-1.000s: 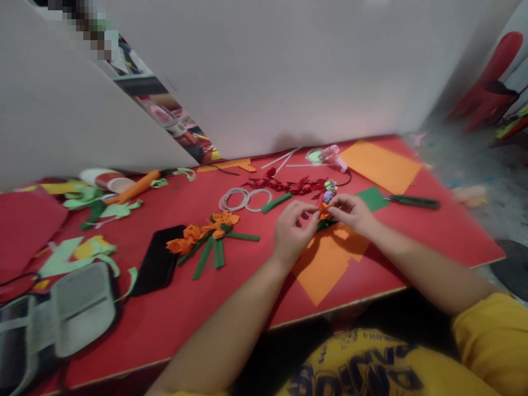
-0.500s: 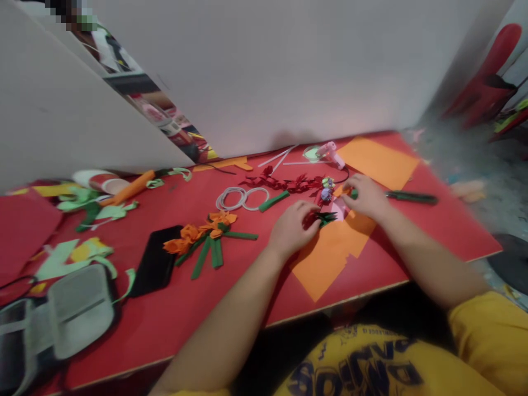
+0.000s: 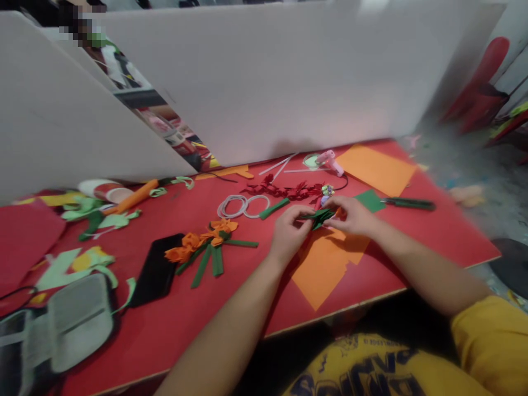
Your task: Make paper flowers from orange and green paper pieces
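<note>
I am seeing a smooth, slightly glossy red tabletop (image 3: 231, 308), matt orange paper (image 3: 325, 264), matt green paper strips (image 3: 318, 217), and a glossy black phone (image 3: 159, 269).

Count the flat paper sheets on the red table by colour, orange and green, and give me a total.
Orange sheets: 2
Green sheets: 1
Total: 3

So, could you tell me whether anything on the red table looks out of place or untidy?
Nothing looks damaged or spilled. Pale green paper offcuts lie scattered at the far left, and the black phone lies partly under the finished orange paper flowers.
</note>
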`<state>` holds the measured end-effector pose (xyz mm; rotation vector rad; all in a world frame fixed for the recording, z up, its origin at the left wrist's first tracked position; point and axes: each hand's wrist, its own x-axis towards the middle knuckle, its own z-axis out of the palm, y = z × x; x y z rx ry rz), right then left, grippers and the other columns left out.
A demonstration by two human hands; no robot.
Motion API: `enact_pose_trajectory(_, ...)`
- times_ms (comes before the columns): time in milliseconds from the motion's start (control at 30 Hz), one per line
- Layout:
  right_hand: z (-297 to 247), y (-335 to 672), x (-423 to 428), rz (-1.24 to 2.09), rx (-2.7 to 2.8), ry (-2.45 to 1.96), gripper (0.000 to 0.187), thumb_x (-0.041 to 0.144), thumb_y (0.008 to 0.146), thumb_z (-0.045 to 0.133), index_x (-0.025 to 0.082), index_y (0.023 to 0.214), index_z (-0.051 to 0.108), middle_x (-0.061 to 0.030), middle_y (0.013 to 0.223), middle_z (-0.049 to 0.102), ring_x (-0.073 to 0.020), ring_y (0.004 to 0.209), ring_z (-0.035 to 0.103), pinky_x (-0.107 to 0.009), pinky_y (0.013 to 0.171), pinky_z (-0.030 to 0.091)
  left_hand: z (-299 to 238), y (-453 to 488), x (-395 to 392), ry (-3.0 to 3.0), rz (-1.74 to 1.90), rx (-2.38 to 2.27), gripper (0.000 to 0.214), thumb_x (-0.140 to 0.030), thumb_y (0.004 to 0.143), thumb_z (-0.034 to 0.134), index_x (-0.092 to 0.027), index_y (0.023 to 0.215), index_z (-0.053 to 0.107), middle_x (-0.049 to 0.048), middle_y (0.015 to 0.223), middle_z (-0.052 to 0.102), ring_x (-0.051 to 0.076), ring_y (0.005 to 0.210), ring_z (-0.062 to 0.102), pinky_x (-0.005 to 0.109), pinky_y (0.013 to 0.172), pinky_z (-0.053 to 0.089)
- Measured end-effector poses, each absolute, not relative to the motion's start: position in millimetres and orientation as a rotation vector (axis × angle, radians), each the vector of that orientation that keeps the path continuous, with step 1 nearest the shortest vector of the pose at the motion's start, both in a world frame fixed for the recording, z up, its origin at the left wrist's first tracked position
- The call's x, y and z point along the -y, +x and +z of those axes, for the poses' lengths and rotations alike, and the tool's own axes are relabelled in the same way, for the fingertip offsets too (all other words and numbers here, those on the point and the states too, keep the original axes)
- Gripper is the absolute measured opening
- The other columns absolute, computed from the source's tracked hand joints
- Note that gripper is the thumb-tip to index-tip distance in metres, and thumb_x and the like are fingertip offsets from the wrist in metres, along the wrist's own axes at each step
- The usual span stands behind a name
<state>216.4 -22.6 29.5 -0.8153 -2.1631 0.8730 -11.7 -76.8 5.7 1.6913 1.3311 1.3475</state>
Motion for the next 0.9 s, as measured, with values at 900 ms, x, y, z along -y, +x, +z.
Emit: enact_pose_trajectory(900,28,210,31,0.571,2.067,-0.554,0.008,0.016,0.089,0.072,0.023,0.093,0.072,-0.0033,0.089,0.074,-0.0203,0.082,0.068,-0.034,0.079,0.056,5,0,82,0.918,1.222,-0.918,0.045,-0.046,0.078,0.096,-0.023,0.106,0.069,-0.002,0.091,0.067,0.01,0.074,0.063,0.02,0.064,0.051)
